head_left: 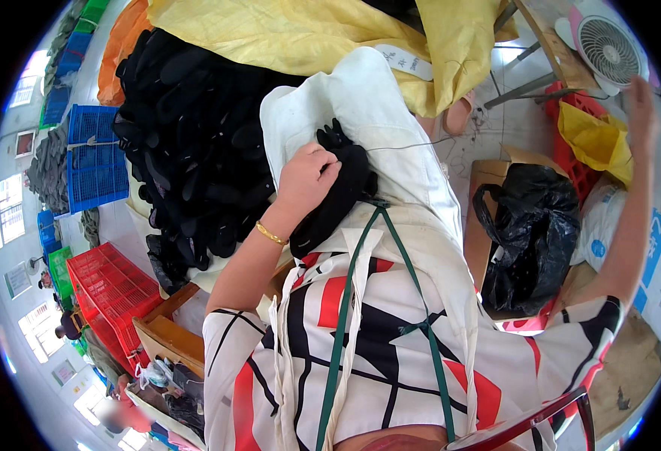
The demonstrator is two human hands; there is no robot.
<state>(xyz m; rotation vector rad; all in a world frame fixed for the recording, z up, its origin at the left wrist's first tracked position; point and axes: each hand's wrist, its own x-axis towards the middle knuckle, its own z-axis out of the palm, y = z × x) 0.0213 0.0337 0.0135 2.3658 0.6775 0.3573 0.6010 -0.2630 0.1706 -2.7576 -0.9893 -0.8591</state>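
The left hand (pixel 309 177) is curling its fingers closely over a black fabric piece (pixel 342 199), which is lying across the off-white apron (pixel 375 98) on the person's lap and is showing some narrow, finger-like tips just above the knuckles. A thin dark thread (pixel 409 146) is running from beside the piece out to the right across the apron; its far end is fading from sight. The right hand (pixel 641 109) is standing well apart, far out near the pink-and-white fan (pixel 608 45), and is too blurred near the rim to tell whether it is closing on anything. To judge by this spread, the step in hand is seemingly drawing thread out from the piece while the left hand is steadying it, though the frame is not showing a needle. The next move seems to be calling for a firm left hold and a thread running clear of the black plastic bag (pixel 529 240). Similar black pieces (pixel 195 150) are lying heaped to the left, beside the lap and below the yellow sack (pixel 255 37).
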